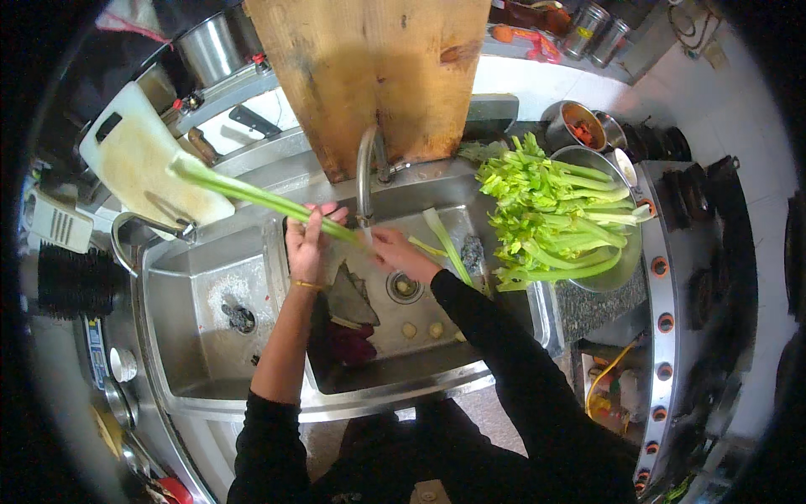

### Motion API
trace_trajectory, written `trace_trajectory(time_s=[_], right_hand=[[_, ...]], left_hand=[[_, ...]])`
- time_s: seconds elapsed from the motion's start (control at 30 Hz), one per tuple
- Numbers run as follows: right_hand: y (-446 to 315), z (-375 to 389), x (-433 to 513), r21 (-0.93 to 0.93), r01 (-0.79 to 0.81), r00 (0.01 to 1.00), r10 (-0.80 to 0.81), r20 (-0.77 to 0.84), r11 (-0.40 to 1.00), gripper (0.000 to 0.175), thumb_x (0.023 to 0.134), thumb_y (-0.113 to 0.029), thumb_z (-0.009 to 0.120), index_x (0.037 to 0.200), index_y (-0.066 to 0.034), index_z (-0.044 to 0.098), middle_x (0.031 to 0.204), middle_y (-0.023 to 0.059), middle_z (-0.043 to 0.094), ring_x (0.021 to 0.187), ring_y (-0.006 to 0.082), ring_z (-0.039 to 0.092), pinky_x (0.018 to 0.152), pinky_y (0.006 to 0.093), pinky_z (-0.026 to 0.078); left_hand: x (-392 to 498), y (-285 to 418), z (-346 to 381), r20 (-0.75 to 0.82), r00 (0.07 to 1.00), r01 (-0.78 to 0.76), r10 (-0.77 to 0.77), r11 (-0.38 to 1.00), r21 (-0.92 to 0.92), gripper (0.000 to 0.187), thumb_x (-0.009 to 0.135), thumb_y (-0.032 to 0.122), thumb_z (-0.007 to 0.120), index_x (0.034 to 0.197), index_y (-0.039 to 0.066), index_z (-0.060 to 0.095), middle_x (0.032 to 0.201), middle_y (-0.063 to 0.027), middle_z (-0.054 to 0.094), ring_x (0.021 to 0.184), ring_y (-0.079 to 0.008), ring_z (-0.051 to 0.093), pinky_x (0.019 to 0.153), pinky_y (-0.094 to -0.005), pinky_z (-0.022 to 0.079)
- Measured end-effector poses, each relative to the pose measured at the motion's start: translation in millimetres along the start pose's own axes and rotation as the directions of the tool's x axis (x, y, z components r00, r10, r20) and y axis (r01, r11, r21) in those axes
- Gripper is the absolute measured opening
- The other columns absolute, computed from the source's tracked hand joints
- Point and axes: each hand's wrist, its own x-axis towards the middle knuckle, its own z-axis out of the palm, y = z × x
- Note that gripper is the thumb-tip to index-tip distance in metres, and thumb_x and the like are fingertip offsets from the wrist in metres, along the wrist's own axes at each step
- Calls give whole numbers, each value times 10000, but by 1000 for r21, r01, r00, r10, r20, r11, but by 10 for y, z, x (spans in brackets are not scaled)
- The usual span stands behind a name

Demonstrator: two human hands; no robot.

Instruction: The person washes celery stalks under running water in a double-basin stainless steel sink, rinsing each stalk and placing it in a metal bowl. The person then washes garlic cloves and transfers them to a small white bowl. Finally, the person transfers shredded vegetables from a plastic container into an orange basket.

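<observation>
A long green celery stalk [264, 200] slants over the right basin of the steel sink [390, 365], its pale wide end reaching left above a white cutting board. My left hand [310, 242] grips it near the middle, with the thumb over the top. At the stalk's lower end, beneath the curved faucet [365, 170], my right hand [400, 251] has its fingers around the tip, which is blurred. Below in the basin lie a loose celery piece [450, 246], a metal scourer [471, 253], a grey triangular piece [350, 302] and something dark purple [354, 343].
Leafy celery [554, 220] is heaped over a large bowl [620, 268] on the right. A tall wooden board [378, 75] stands behind the faucet. The white cutting board [151, 157] leans at the left, near a second faucet [129, 233]. A stove [658, 302] borders the far right.
</observation>
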Motion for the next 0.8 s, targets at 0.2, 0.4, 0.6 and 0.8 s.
trace_trajectory(time_s=[0.2,0.4,0.6,0.8], right_hand=[[574,98,-384,-51,-5,999,3,-35,999,290,941,-338,509,1034,-75,590,700,17,523,516,77,454,427,235,333],[1457,-44,-633,-900,72,948,-309,-72,431,297,844,-199,572,1086,-28,551,883,149,480,878,305,491,725,420,440],[1675,-167,-1047,-725,-215,923,-106,-370,654,278,813,-175,602,1021,-11,518,1037,197,438,899,373,500,741,471,445],[1746,-229,-1348,-663,-207,877,-163,-451,720,303,783,-176,622,1026,-20,529,1071,199,452,922,379,524,768,473,451]], left_hand=[[-337,275,-171,64,998,-26,14,981,191,226,956,100,470,1157,13,413,1008,-130,582,934,-247,609,872,-382,487],[-529,794,52,257,965,-152,-59,673,724,277,938,112,503,1187,-8,482,894,-72,581,793,-147,559,754,-291,473],[-591,1246,1069,662,744,-658,-89,68,750,415,824,0,565,1234,54,539,931,-217,593,833,-390,588,741,-403,473],[-593,699,2386,872,451,-883,-193,48,467,547,751,-48,528,1280,92,505,956,-166,530,873,-367,553,738,-415,473]])
